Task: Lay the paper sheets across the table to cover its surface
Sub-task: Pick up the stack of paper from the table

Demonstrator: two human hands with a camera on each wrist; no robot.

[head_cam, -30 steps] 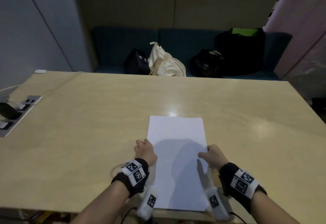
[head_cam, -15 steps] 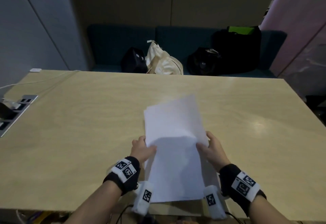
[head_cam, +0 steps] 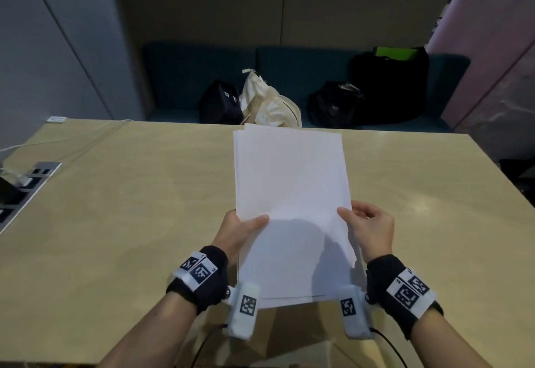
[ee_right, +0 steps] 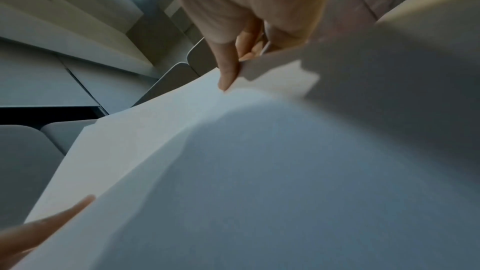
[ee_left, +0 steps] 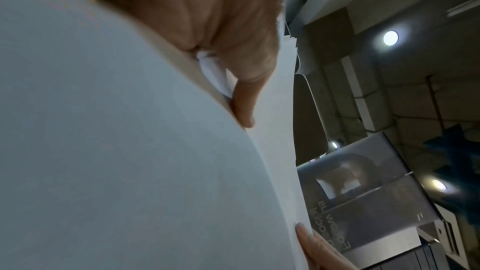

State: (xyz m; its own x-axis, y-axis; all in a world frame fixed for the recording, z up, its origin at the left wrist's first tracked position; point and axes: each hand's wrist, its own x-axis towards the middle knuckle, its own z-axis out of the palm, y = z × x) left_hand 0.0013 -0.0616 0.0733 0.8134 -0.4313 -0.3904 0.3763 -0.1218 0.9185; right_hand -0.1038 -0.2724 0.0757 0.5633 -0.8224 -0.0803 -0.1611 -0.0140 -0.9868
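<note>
A stack of white paper sheets (head_cam: 289,194) is raised off the light wooden table (head_cam: 115,223), tilted up toward me. My left hand (head_cam: 240,228) grips its left edge, thumb on top, and the sheets (ee_left: 130,151) fill most of the left wrist view, where my left hand (ee_left: 233,69) pinches them. My right hand (head_cam: 367,225) pinches the right edge, with a top sheet's edge lifted apart from the rest. In the right wrist view the thumb of my right hand (ee_right: 228,65) presses on the paper (ee_right: 259,171). No sheet lies flat on the table.
A power socket strip (head_cam: 26,182) with plugs and a white cable is set into the table at the left. Behind the far edge a dark bench (head_cam: 289,63) holds black bags (head_cam: 388,84) and a cream tote (head_cam: 269,104). Walls stand left and right.
The stack lay flat on the table a second ago with both hands at its sides. Both hands have since taken hold of it and lifted it, tilting it upward.
</note>
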